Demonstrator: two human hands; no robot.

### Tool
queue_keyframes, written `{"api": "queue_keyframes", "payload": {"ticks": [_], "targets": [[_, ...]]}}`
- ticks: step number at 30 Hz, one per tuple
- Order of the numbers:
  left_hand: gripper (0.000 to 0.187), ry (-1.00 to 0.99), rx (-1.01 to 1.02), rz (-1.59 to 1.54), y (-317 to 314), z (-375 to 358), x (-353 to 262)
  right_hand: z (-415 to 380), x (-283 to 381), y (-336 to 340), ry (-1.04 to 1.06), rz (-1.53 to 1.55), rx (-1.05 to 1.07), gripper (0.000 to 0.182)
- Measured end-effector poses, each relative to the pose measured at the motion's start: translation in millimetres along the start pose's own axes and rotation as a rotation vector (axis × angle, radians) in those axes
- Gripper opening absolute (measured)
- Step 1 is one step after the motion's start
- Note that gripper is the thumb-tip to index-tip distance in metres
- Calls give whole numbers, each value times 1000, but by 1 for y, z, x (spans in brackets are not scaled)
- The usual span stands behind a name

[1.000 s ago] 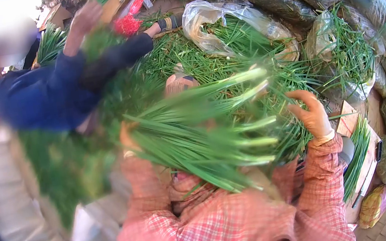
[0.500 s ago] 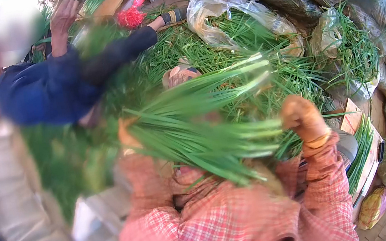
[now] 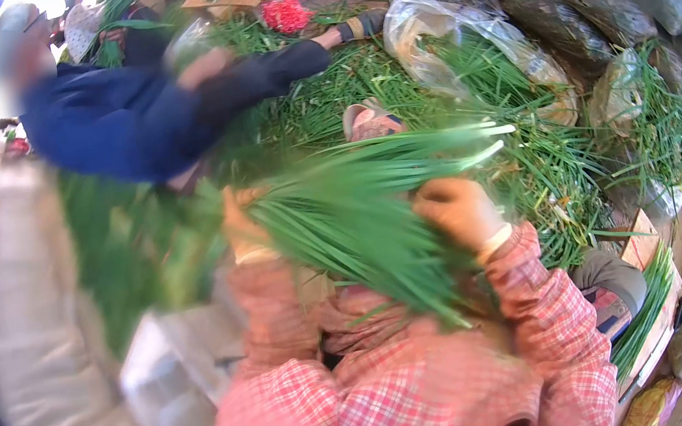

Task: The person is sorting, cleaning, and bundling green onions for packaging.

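Note:
A fanned bunch of long green stalks (image 3: 357, 202) with white ends lies across my lap, the white ends to the right. My left hand (image 3: 245, 222), in an orange glove, is closed round the leafy end of the bunch at its left. Over the right part of the bunch is my right hand (image 3: 458, 209), also gloved, its fingers curled in against the stalks; its fingertips are hidden. The lower stalks are blurred and hang toward my checked clothing.
A person in a blue top (image 3: 119, 122) sits at the upper left, one leg stretched out. Loose greens (image 3: 326, 106) cover the ground ahead. Plastic bags of greens (image 3: 477, 63) stand at the upper right. A board with stalks (image 3: 654, 300) lies at the right.
My right hand has moved left, from the stalk ends in to the middle of the bunch. The view has shifted slightly, and the other person's raised hand has come down.

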State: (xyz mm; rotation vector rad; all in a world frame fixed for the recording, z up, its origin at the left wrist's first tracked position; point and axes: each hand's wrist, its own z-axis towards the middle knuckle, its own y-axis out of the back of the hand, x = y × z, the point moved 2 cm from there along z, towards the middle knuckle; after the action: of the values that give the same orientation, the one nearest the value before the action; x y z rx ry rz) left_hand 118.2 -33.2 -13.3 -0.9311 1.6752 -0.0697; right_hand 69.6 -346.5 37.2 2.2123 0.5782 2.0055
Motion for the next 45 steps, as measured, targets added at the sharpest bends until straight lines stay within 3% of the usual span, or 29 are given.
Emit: {"api": "queue_keyframes", "payload": {"ticks": [1, 4, 6, 8, 14, 16, 18, 21, 22, 25, 27, 28, 30, 32, 36, 40, 43, 45], "targets": [[36, 96, -72, -16, -6, -1, -8, -2, -2, 1, -11, 37, -34, 18], [37, 103, -43, -93, -28, -16, -22, -4, -15, 12, -187, 109, -88, 15], [40, 36, 68, -73, -35, -22, -25, -6, -35, 13, -113, 530, -3, 14], [40, -58, 121, 20, -55, -40, -33, -14, -26, 22, -202, 621, 39, 17], [40, -51, 177, -123, -57, -25, -36, 0, 15, -3, 347, -254, -147, 22], [41, -131, 194, -28, -60, -18, -38, 3, -2, -2, -2, 69, -92, 18], [51, -225, 154, 114, -80, -20, -50, 4, -21, 20, 40, 258, -153, 14], [35, -165, 305, -148, -99, 22, -60, -14, -34, 66, -93, 487, -388, 11], [34, -240, 120, -151, -134, -6, -67, -22, -33, 82, -105, 619, -449, 11], [35, -387, 32, -258, -152, 11, -69, -62, -26, 96, -201, 461, -552, 10], [34, -433, -91, -178, -151, 15, -72, -80, -34, 73, -49, 168, -537, 9], [33, -456, -154, -138, -147, 19, -73, -88, -39, 56, -23, 153, -509, 16], [30, -458, -193, -140, -120, 41, -68, -89, 7, 35, 326, -462, -436, 43], [29, -485, -325, -46, -98, 48, -63, -80, 2, 1, 397, -630, -264, 62], [26, -457, -537, -134, -68, 59, -50, -72, 5, -52, 809, -946, -238, 46], [34, -357, -587, 245, -67, 39, -43, -57, 8, -65, 857, -1064, -167, 27], [35, -349, -504, 99, -26, 78, -21, -57, -5, -50, 884, -1012, -37, 6], [30, -289, -464, -148, 36, 141, 11, -66, -20, -34, 828, -1088, 79, 5]]}}
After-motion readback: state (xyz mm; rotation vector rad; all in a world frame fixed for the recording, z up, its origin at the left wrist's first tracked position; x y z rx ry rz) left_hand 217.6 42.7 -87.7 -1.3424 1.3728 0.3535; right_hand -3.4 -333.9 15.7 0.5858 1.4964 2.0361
